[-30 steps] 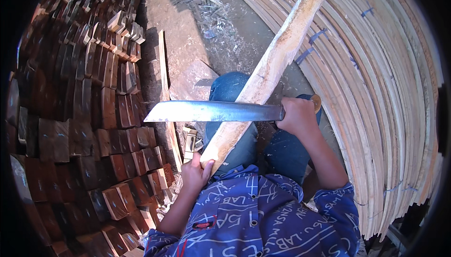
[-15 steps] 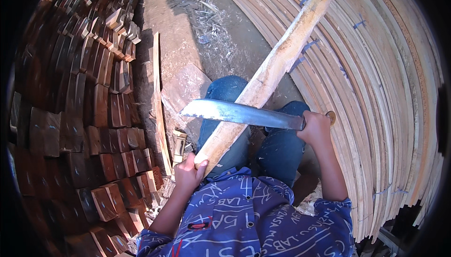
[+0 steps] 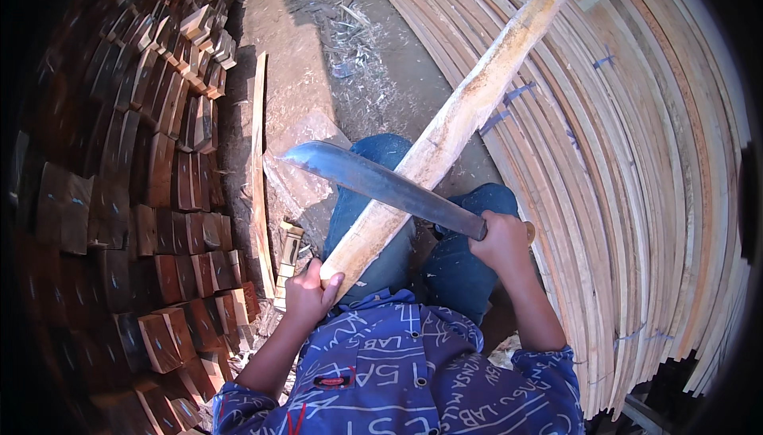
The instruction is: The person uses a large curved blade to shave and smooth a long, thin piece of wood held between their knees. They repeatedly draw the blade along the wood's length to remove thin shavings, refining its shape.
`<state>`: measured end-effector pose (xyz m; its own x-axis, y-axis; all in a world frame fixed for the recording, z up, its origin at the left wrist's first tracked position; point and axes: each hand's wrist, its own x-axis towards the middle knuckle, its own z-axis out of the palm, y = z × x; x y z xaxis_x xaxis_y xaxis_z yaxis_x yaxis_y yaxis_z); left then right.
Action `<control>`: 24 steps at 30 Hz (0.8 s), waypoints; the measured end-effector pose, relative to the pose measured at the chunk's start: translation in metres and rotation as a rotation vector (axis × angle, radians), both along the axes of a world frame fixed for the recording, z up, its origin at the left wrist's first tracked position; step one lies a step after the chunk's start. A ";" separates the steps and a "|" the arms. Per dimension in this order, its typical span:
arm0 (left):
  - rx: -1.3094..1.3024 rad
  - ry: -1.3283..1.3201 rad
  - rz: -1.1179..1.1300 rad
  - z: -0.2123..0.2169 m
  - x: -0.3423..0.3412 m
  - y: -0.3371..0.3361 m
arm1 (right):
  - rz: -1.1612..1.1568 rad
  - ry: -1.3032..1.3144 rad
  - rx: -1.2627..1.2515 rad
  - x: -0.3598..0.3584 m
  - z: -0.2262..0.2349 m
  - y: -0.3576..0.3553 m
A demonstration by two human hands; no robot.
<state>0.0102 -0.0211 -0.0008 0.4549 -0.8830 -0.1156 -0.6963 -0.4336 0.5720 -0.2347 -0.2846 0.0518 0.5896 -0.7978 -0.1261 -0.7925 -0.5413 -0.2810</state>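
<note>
A long, rough-edged wooden plank (image 3: 445,141) slants from my lap up to the far right. Its near end is gripped by my left hand (image 3: 308,292), thumb on top and fingers curled round the edge. My right hand (image 3: 505,244) is closed on the handle of a machete (image 3: 381,184), whose butt shows past the fist. The broad metal blade lies across the plank over my knees, its tip pointing left. Whether the blade touches the wood I cannot tell.
Stacked dark wooden blocks (image 3: 163,260) fill the left side. Long thin boards (image 3: 604,157), bundled with blue ties, curve along the right. A narrow strip of wood (image 3: 259,165) lies on the ground at left. Wood shavings (image 3: 358,45) litter the ground ahead.
My right hand has come left and slightly down with the machete. The blade now slants more steeply, its tip farther left and higher. The plank's near end has shifted slightly left.
</note>
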 end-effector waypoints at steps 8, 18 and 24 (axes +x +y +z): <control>-0.052 -0.023 0.006 -0.005 0.000 0.000 | 0.133 -0.041 0.025 0.047 -0.003 0.008; 0.002 0.015 0.020 -0.007 0.003 0.001 | -0.056 0.051 -0.156 -0.019 0.002 -0.017; 0.043 0.065 0.031 -0.009 0.006 0.003 | -0.632 -0.132 -0.106 -0.089 0.020 -0.081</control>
